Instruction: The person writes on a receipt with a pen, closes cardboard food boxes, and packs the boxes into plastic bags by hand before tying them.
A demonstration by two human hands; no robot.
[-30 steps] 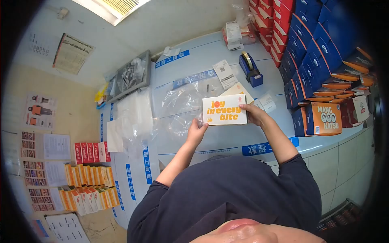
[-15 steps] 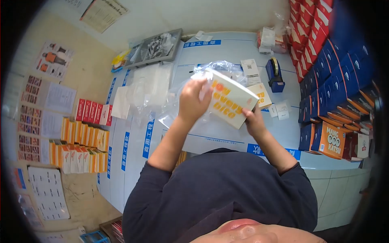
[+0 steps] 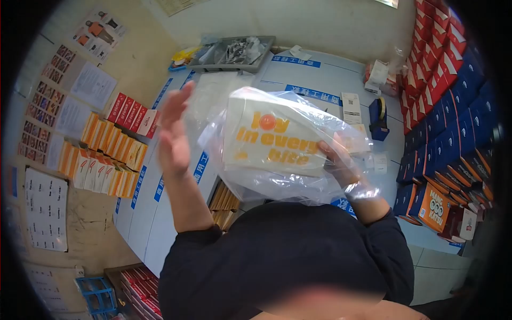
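Note:
A white box with orange "Joy in every bite" lettering is held up in front of my chest. Around it hangs a clear plastic bag, whose film also spreads over my right wrist. My right hand grips the box's right side, thumb on the printed face; the fingers behind are hidden. To the left, apart from the bag, my left hand is raised and holds nothing, its fingers stretched out and slightly blurred.
A grey tray of plastic packets stands at the back. A tape dispenser sits on the table at right, near stacked red boxes and blue boxes. Orange-and-white boxes line the left side.
The box has turned so its lettering reads level, and the clear bag now surrounds it. My left hand has left the box's upper-left corner and swung left. The view has shifted.

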